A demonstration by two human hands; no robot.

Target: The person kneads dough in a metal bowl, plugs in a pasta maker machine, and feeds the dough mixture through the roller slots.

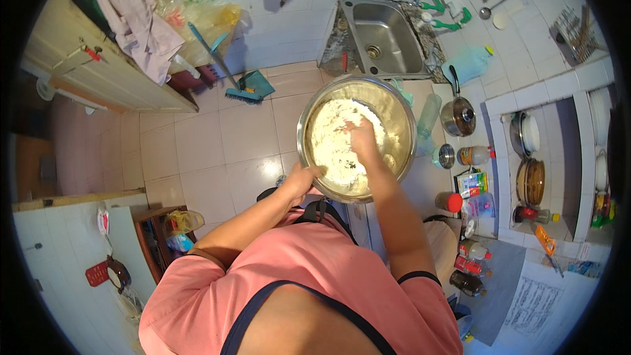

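Observation:
In front of me is a large round metal bowl (402, 158) holding a pale, lumpy, flour-like mixture (333, 133). My left hand (300, 181) grips the bowl's rim at its near left side, with the thumb over the edge. My right hand (362, 138) is inside the bowl, its fingers in the mixture and slightly blurred. Whether those fingers close on any of the mixture cannot be told. A small dark patch shows in the mixture near the bowl's near side.
Beyond the bowl is a steel sink (384, 34). Along the right counter stand a lidded saucepan (458, 116), a green-tinted bottle (429, 113), a red-lidded jar (448, 201) and several bottles. A broom (244, 94) and dustpan (256, 84) are on the tiled floor at the left.

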